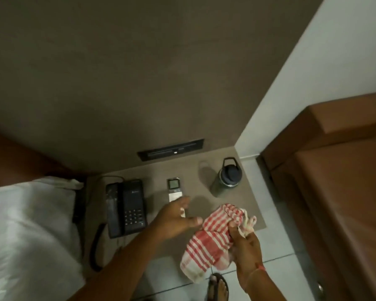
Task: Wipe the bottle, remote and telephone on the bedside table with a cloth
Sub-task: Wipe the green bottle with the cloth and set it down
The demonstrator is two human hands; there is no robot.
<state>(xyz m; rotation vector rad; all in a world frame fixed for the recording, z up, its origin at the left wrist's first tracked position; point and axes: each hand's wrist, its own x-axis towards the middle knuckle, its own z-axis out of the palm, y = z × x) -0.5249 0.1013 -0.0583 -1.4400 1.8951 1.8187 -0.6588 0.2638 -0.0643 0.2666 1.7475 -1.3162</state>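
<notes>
Right hand (246, 242) bunches the red-and-white checked cloth (213, 235) ready at lower centre; left hand (174, 220), fingers spread, reaches the slim silver remote (174, 190), probably to lift it.

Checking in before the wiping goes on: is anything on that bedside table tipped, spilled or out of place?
Nothing stands out. The bottle stands upright at the back right, the remote lies flat mid-table, and the telephone has its handset seated. No spill shows. The right hand holds the cloth.

The grey-brown worktop (195, 205) carries a black corded telephone (126, 207) left, a silver remote (174, 190) centre, and a dark lidded bottle (227, 179) far right
</notes>
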